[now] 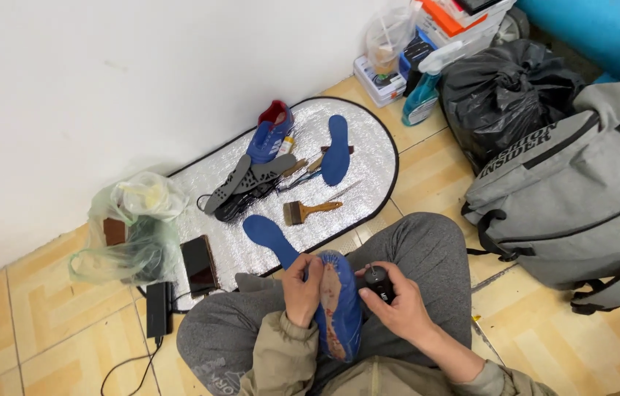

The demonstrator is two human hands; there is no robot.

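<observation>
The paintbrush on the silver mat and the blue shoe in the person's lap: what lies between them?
In the head view, a blue insole lies between the paintbrush and the blue shoe, half on the silver mat.

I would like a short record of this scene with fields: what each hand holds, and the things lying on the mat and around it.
left hand: left hand grips the blue shoe, sole side up, on the lap
right hand: right hand holds a small black bottle beside the shoe
mat: silver mat carries a second blue shoe, two blue insoles, grey soles, a brush
left of mat: plastic bag, phone
right side: grey backpack, black bag, spray bottle
</observation>
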